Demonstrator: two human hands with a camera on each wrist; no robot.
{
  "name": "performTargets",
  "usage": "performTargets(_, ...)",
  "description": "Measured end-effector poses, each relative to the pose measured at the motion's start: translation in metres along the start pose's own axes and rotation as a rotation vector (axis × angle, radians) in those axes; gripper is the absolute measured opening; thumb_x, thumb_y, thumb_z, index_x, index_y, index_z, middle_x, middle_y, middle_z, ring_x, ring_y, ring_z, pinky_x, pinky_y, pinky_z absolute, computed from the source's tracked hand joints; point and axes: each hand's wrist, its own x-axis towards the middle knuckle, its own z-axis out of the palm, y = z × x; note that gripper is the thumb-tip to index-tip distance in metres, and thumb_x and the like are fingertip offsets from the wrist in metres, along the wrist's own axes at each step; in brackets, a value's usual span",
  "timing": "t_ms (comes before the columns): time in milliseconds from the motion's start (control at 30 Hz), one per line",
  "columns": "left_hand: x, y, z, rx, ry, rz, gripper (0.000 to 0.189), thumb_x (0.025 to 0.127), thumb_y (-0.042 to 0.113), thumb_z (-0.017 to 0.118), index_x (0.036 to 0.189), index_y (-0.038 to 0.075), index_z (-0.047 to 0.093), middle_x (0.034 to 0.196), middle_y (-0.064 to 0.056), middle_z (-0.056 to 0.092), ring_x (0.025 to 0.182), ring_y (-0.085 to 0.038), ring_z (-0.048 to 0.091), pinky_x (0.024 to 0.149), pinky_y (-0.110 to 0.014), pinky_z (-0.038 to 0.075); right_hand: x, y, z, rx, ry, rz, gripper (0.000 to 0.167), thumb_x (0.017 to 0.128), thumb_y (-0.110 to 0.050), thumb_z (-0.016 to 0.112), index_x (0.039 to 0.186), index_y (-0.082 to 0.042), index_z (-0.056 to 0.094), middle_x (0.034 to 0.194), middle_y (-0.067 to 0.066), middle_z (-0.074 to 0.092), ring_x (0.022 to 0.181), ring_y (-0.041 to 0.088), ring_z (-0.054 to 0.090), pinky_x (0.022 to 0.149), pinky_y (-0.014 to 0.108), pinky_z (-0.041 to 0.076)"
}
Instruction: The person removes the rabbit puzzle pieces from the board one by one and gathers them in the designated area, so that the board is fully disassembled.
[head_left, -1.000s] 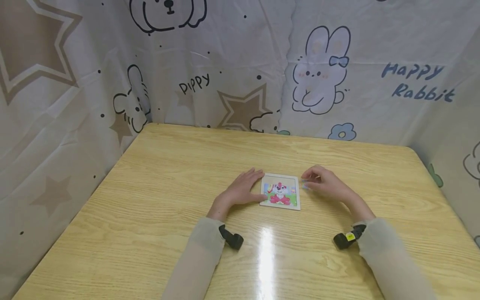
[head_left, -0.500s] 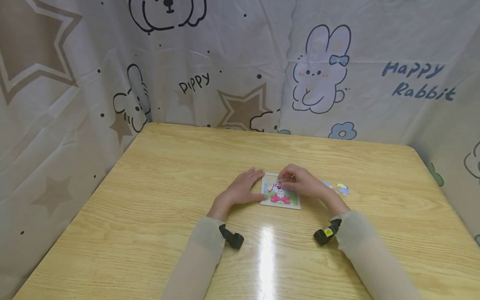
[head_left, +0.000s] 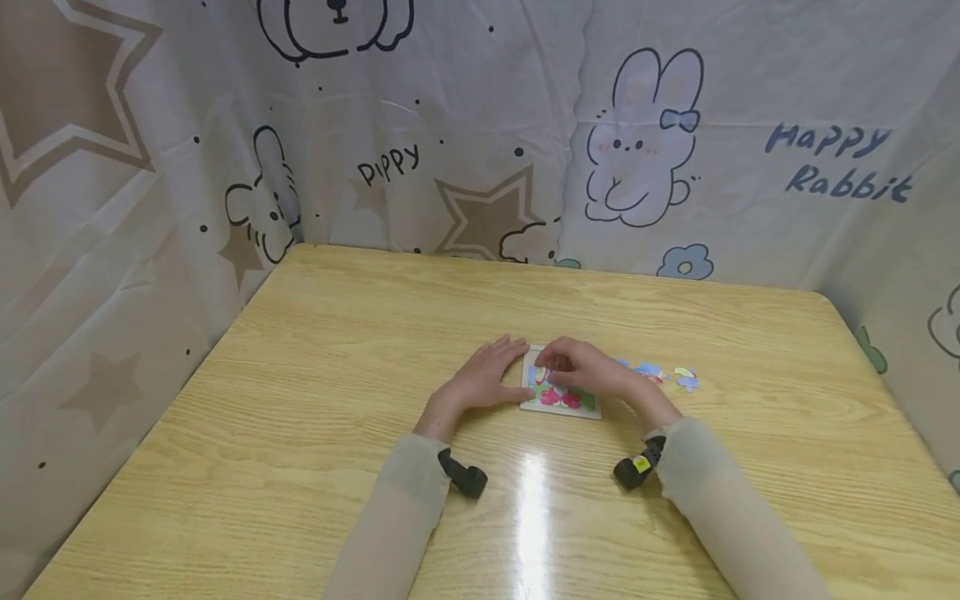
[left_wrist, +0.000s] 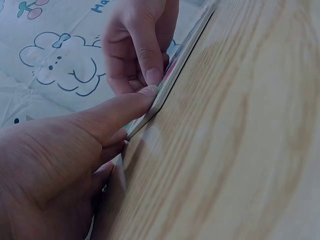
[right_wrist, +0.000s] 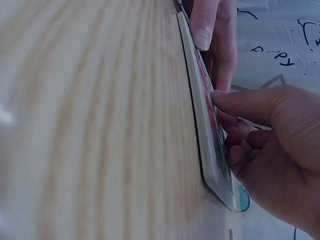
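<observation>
In the head view a white-framed jigsaw puzzle (head_left: 561,412) lies flat on the table, its picture showing a pink and white cartoon animal partly covered by a hand. My left hand (head_left: 483,379) rests at the puzzle's left side, the thumb on its frame and the straight fingers reaching to the far left corner. Over the picture is my right hand (head_left: 588,367), thumb and fingertips brought together at the puzzle's surface. They appear to pinch a puzzle piece that the fingers mostly hide. In the right wrist view the thumb (right_wrist: 245,105) touches the picture.
Several loose puzzle pieces (head_left: 651,370) lie right of the puzzle, partly behind the right hand, one piece (head_left: 686,379) farther out. The wooden table (head_left: 337,350) ends at a printed cloth (head_left: 480,125) behind and at both sides.
My right hand has moved left from beside the puzzle to over its picture, uncovering loose pieces at the right. The left hand has stayed in place.
</observation>
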Motion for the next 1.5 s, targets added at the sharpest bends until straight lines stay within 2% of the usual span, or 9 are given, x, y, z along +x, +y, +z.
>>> performTargets(167, 0.0, 0.001, -0.001, 0.02, -0.002, -0.002, 0.079, 0.09, 0.045, 0.066, 0.154, 0.014, 0.031, 0.164, -0.002, 0.025, 0.155, -0.021, 0.009, 0.129, -0.039, 0.006, 0.003, -0.001, 0.0, 0.003, -0.024, -0.022, 0.022, 0.095, -0.003, 0.059, 0.117, 0.001, 0.061, 0.1, 0.012, 0.06, 0.082, 0.013, 0.049, 0.071, 0.02, 0.046)
performTargets(467, -0.001, 0.004, -0.002, 0.02, -0.021, -0.006, 0.079, 0.091, 0.044, 0.066, 0.154, 0.013, 0.031, 0.164, -0.003, 0.025, 0.156, -0.021, 0.008, 0.13, -0.039, 0.005, 0.005, -0.003, 0.0, 0.062, -0.066, 0.02, 0.022, 0.096, -0.001, 0.056, 0.118, 0.003, 0.054, 0.102, 0.014, 0.056, 0.084, 0.015, 0.048, 0.071, 0.02, 0.045)
performTargets(633, -0.002, 0.005, -0.003, 0.022, -0.019, -0.001, 0.079, 0.091, 0.044, 0.065, 0.154, 0.011, 0.031, 0.164, -0.005, 0.025, 0.155, -0.022, 0.009, 0.13, -0.039, 0.005, 0.003, -0.004, 0.003, 0.073, -0.036, 0.0, 0.021, 0.096, 0.0, 0.055, 0.117, 0.003, 0.051, 0.102, 0.015, 0.056, 0.086, 0.015, 0.049, 0.072, 0.019, 0.045)
performTargets(833, 0.0, 0.004, -0.002, 0.018, -0.024, -0.015, 0.08, 0.091, 0.043, 0.066, 0.154, 0.012, 0.03, 0.164, -0.003, 0.024, 0.156, -0.022, 0.008, 0.129, -0.039, 0.005, 0.001, -0.009, 0.006, -0.003, 0.013, -0.06, 0.017, 0.095, 0.003, 0.054, 0.112, 0.002, 0.052, 0.098, 0.014, 0.056, 0.083, 0.014, 0.05, 0.07, 0.021, 0.046)
performTargets(1033, 0.003, 0.003, -0.001, 0.027, -0.028, -0.032, 0.08, 0.09, 0.045, 0.066, 0.155, 0.014, 0.03, 0.164, -0.002, 0.023, 0.155, -0.021, 0.009, 0.129, -0.038, 0.006, 0.0, -0.015, 0.007, -0.088, 0.065, -0.107, 0.015, 0.093, 0.008, 0.053, 0.107, 0.001, 0.054, 0.105, 0.015, 0.058, 0.097, 0.024, 0.059, 0.086, 0.036, 0.055)
performTargets(1133, 0.003, 0.003, -0.001, 0.034, -0.031, -0.033, 0.081, 0.091, 0.045, 0.066, 0.155, 0.013, 0.029, 0.164, -0.002, 0.023, 0.156, -0.021, 0.009, 0.129, -0.038, 0.006, 0.0, -0.018, 0.008, -0.106, 0.084, -0.108, 0.016, 0.092, 0.01, 0.052, 0.105, 0.001, 0.055, 0.105, 0.015, 0.058, 0.1, 0.028, 0.061, 0.088, 0.04, 0.056)
performTargets(1367, 0.003, 0.003, -0.003, 0.037, -0.02, -0.029, 0.081, 0.09, 0.045, 0.067, 0.155, 0.012, 0.029, 0.164, -0.003, 0.024, 0.155, -0.022, 0.01, 0.129, -0.039, 0.006, -0.001, -0.026, 0.009, -0.13, 0.11, -0.111, 0.016, 0.093, 0.008, 0.054, 0.105, -0.002, 0.058, 0.102, 0.012, 0.06, 0.094, 0.022, 0.061, 0.08, 0.032, 0.056)
performTargets(1500, 0.003, 0.003, -0.001, 0.04, -0.026, -0.027, 0.081, 0.09, 0.045, 0.066, 0.155, 0.013, 0.029, 0.164, -0.003, 0.024, 0.155, -0.022, 0.009, 0.129, -0.039, 0.006, -0.003, -0.022, 0.01, -0.084, 0.123, -0.094, 0.015, 0.094, 0.006, 0.054, 0.106, -0.002, 0.058, 0.105, 0.012, 0.06, 0.098, 0.024, 0.063, 0.085, 0.037, 0.058)
